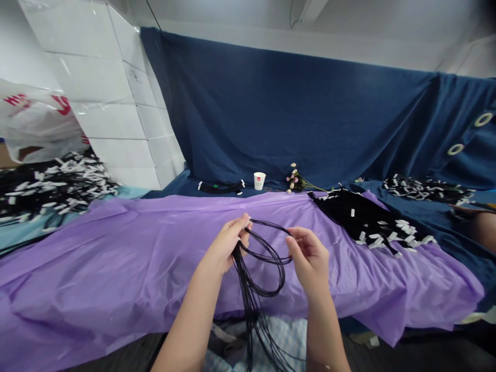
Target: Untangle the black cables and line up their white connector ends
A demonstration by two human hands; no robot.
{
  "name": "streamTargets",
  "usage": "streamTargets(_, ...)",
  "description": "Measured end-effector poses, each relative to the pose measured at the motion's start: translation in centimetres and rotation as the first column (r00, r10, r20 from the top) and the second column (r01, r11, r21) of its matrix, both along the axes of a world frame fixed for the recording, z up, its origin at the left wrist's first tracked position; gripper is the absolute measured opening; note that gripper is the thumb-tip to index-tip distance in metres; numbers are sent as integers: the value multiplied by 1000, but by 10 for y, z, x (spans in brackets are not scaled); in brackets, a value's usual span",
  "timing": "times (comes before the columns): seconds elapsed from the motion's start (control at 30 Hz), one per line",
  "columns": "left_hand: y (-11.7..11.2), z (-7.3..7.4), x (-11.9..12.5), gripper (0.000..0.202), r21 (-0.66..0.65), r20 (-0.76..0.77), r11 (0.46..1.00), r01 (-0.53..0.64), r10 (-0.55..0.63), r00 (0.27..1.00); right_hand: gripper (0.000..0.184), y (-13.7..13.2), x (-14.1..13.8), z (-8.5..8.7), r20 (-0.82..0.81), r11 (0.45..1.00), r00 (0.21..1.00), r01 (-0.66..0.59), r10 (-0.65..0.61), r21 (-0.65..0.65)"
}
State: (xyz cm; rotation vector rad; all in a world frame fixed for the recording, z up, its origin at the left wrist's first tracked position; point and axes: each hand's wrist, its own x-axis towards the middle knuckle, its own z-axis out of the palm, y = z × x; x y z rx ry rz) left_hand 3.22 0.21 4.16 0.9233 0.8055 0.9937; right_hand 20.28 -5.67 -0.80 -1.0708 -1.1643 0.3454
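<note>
A bundle of thin black cords (247, 289) hangs from my left hand (233, 242), whose fingers are pinched around it. The loose ends drop past the table's front edge toward my lap. Several strands form loops to the right, and my right hand (308, 254) grips the far side of these loops between thumb and fingers. Both hands are held above the purple cloth (155, 248), a short gap apart. To the right of my right hand lies a flat pile of black cords with white tags (372, 219).
On the left sits a large heap of black cords with white ends (54, 183), beside stacked white boxes (127, 160). Along the back are a paper cup (259, 181), artificial flowers (296, 181) and a tied black bundle (221, 187). Another person's arm (484, 227) shows at the right.
</note>
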Motion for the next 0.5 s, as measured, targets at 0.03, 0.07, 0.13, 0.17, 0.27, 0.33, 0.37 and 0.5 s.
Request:
streamTargets(0.03, 1, 0, 0, 49, -3, 19, 1000, -25, 25, 1000, 25, -2, 1, 1, 3, 1000, 1000, -22, 22, -6)
streamTargets(0.07, 2, 0, 0, 47, -7, 40, 999, -49, 49, 998, 27, -5, 1, 1, 3, 999, 999, -36, 36, -9)
streamTargets(0.13, 3, 2, -2, 43, -12, 92, 995, -101, 102, 991, 28, -11, 4, 3, 4, 998, 998, -55, 55, -14)
streamTargets(0.17, 4, 4, -4, 41, -16, 121, 991, -132, 133, 984, 27, -15, 6, 4, 8, 997, 997, -72, 72, -19)
streamTargets(0.27, 10, 12, -13, 36, -36, 212, 969, -243, 245, 946, 20, -24, 15, 7, 53, 980, 980, -186, 190, -72)
streamTargets(0.33, 17, 17, -19, 34, -55, 274, 944, -326, 328, 904, 19, -28, 20, 9, 96, 949, 949, -287, 300, -134)
streamTargets(0.37, 22, 19, -22, 34, -66, 305, 929, -365, 367, 879, 20, -30, 22, 10, 123, 927, 927, -331, 354, -177)
streamTargets(0.5, 38, 19, -25, 37, -118, 402, 880, -460, 466, 788, 32, -29, 19, 8, 236, 842, 836, -395, 495, -367)
